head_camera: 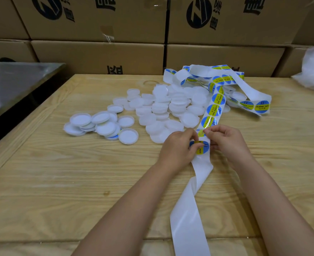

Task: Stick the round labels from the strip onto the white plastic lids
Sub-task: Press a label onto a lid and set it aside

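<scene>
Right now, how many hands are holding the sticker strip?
2. The left hand pinches the strip left of a round label; the right hand pinches it opposite. None hidden.

A single head-worn wide-angle view looks forward and down, close over the wooden table [60, 182].

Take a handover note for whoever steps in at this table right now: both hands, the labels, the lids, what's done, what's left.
Left hand pinches a round label, seemingly part peeled; right hand holds the strip beside it.
Spent backing trails toward you over the table.
Main pile of lids, centre: no labels showing.
Small group to its left lies rim up, blue showing under one, so probably done.
Left: stick this label, then work through the pile.
</scene>
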Motion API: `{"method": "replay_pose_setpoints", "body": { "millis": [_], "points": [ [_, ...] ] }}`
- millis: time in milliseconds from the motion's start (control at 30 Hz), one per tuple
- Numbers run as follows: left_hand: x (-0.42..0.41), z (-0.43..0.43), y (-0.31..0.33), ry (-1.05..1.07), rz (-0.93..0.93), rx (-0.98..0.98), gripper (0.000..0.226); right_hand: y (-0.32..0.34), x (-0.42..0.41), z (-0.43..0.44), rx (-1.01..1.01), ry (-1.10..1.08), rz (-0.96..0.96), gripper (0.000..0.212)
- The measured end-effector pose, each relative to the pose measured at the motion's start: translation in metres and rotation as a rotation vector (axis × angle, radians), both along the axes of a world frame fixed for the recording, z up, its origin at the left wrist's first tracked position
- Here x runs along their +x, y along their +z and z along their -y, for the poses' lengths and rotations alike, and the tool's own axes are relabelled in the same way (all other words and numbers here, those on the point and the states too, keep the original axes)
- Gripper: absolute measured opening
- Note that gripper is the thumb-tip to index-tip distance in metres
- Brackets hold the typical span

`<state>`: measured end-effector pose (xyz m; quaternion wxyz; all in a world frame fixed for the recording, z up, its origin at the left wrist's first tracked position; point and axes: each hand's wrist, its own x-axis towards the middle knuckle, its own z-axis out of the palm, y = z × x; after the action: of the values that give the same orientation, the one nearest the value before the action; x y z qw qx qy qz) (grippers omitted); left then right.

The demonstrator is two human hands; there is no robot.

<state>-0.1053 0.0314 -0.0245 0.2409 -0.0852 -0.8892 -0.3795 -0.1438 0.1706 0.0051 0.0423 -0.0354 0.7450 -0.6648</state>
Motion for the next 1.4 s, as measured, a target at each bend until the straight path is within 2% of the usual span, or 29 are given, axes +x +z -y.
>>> {"method": "replay_pose_setpoints", "body": {
  "millis": [167,333,400,467,500,567,633,667,767,867,933,1033,1100,1167,1200,1267,1333,1400],
  "points": [
    [0.002,0.004,0.005,-0.010,-0.062,0.210,0.006,-0.009,-0.010,-0.009,0.204,-0.146,-0.032,0.007],
    [0.002,0.008,0.011,0.005,0.065,0.559,0.025,-0.012,-0.015,-0.017,0.525,-0.216,-0.113,0.008],
    [0.002,0.010,0.014,0.019,0.095,0.646,0.025,-0.011,-0.013,-0.019,0.684,-0.224,-0.163,0.011],
    [0.002,0.012,0.016,0.022,0.118,0.722,0.021,-0.009,-0.011,-0.019,0.839,-0.281,-0.311,0.015],
    [0.002,0.013,0.017,0.017,0.130,0.762,0.019,-0.007,-0.009,-0.017,0.826,-0.308,-0.411,0.016],
    [0.001,0.015,0.018,0.007,0.144,0.825,0.018,0.000,-0.004,-0.010,0.562,-0.270,-0.475,0.014],
    [0.001,0.016,0.018,0.005,0.141,0.860,0.017,0.006,0.002,0.001,0.230,-0.110,-0.352,0.012],
    [0.001,0.017,0.018,0.004,0.139,0.872,0.017,0.007,0.005,0.005,0.148,-0.049,-0.302,0.011],
    [0.001,0.018,0.016,-0.006,0.149,0.875,0.017,0.003,0.006,0.011,0.077,0.000,-0.245,0.005],
    [0.001,0.018,0.014,0.016,0.126,0.803,0.014,0.001,0.004,0.010,0.026,-0.031,-0.235,0.009],
    [0.001,0.017,0.012,0.088,0.029,0.636,0.009,0.000,0.004,0.012,0.021,-0.048,-0.246,0.009],
    [0.001,0.019,0.011,0.231,-0.091,0.477,0.022,-0.004,0.004,0.017,-0.001,-0.082,-0.226,0.014],
    [-0.002,0.032,0.011,0.367,-0.105,0.428,0.033,-0.005,0.003,0.018,-0.056,-0.122,-0.179,0.016],
    [-0.005,0.051,0.008,0.483,-0.017,0.268,0.035,-0.005,0.002,0.016,-0.097,-0.160,-0.146,0.018],
    [-0.005,0.060,0.007,0.485,0.054,0.182,0.035,-0.005,0.001,0.015,-0.099,-0.170,-0.142,0.018],
    [-0.004,0.073,0.002,0.358,0.138,-0.044,0.040,-0.005,0.002,0.014,-0.099,-0.175,-0.139,0.018],
    [-0.003,0.077,-0.001,0.231,0.141,-0.260,0.048,-0.006,0.002,0.015,-0.096,-0.170,-0.132,0.018],
    [-0.004,0.078,-0.002,0.209,0.120,-0.344,0.052,-0.006,0.002,0.015,-0.095,-0.171,-0.128,0.017]
  ]
}}
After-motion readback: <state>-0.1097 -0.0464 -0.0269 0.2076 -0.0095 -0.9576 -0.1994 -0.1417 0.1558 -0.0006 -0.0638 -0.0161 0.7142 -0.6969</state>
